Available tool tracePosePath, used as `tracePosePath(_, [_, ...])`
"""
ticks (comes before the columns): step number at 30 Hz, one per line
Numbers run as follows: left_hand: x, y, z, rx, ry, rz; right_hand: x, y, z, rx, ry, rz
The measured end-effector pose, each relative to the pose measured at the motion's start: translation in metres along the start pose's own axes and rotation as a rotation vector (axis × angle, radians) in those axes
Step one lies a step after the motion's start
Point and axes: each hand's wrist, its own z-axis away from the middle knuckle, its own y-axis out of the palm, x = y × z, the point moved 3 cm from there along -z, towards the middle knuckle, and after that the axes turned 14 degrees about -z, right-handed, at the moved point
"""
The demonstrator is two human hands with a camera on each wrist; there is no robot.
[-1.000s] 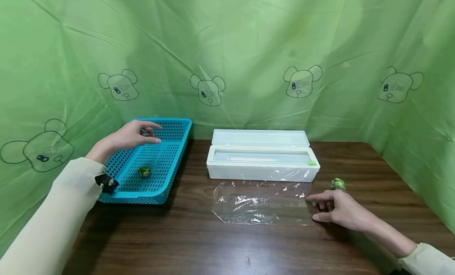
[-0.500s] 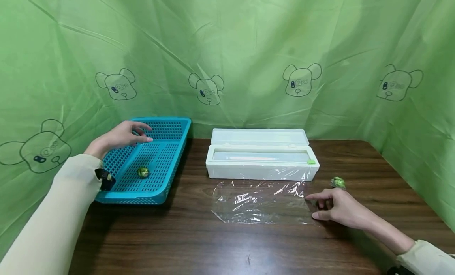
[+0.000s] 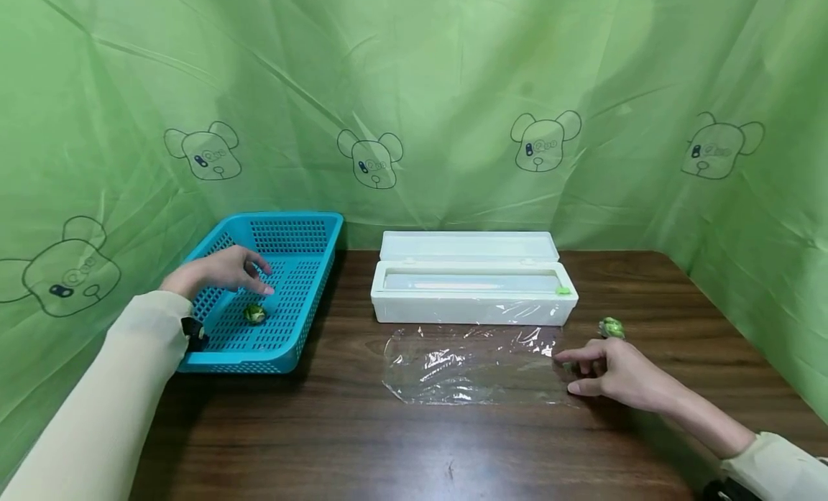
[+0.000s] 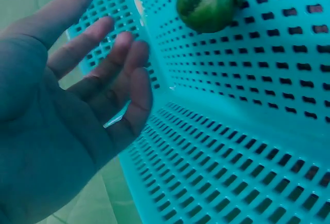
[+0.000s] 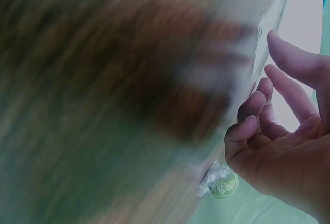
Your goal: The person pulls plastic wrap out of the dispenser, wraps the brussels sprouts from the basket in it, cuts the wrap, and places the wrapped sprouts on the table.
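In the head view my left hand hangs inside the blue basket, fingers loosely bent and holding nothing. Just below it a Brussels sprout lies on the basket floor; the left wrist view shows the sprout beyond the fingertips. My right hand is at the right end of a sheet of clear plastic wrap on the table. Its thumb and index fingertips touch the film's edge, spread apart, the other fingers curled under. Behind this hand sits another sprout, wrapped in film.
A white plastic wrap dispenser stands behind the sheet, its lid raised and a green slider at the right. Brown wood table lies under everything. Green curtains with bear drawings enclose the back and sides.
My left hand first drew back a little to the left, then lowered into the basket toward the sprout. The right hand has stayed at the film's edge.
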Motion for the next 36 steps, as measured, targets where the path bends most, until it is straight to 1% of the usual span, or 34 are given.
tracePosePath(5, [0.002,0.011,-0.002,0.117,-0.066,-0.053,0.001,-0.001,-0.001,-0.003,-0.021,0.008])
tracePosePath(9, [0.001,0.018,0.000,0.195,-0.124,-0.032,0.002,0.001,-0.002,-0.002,-0.022,0.002])
tracePosePath(13, [-0.001,0.021,0.002,0.234,-0.143,-0.010,0.002,0.001,-0.002,-0.002,-0.019,0.002])
tracePosePath(17, [-0.001,0.022,0.001,0.261,-0.141,0.007,0.002,0.001,-0.003,-0.004,-0.019,0.010])
tracePosePath(19, [0.001,0.022,-0.001,0.259,-0.117,0.009,0.001,0.001,-0.003,-0.003,-0.015,0.008])
tracePosePath(22, [0.002,0.021,-0.003,0.236,-0.059,0.016,0.000,0.002,-0.003,0.001,-0.008,0.002])
tracePosePath(24, [0.003,0.020,-0.003,0.215,-0.015,0.033,-0.001,0.003,-0.003,0.004,-0.006,0.000])
tracePosePath(27, [0.005,0.018,-0.004,0.187,0.033,0.080,-0.001,0.003,-0.004,0.006,-0.008,0.003])
tracePosePath(31, [0.004,0.018,-0.006,0.160,0.069,0.127,-0.001,0.004,-0.005,0.010,-0.010,0.010])
tracePosePath(34, [0.001,0.020,-0.009,0.163,0.078,0.146,0.000,0.004,-0.005,0.015,-0.012,0.013])
tracePosePath(36, [-0.001,0.022,-0.012,0.167,0.089,0.140,0.000,0.005,-0.006,0.021,-0.020,0.010])
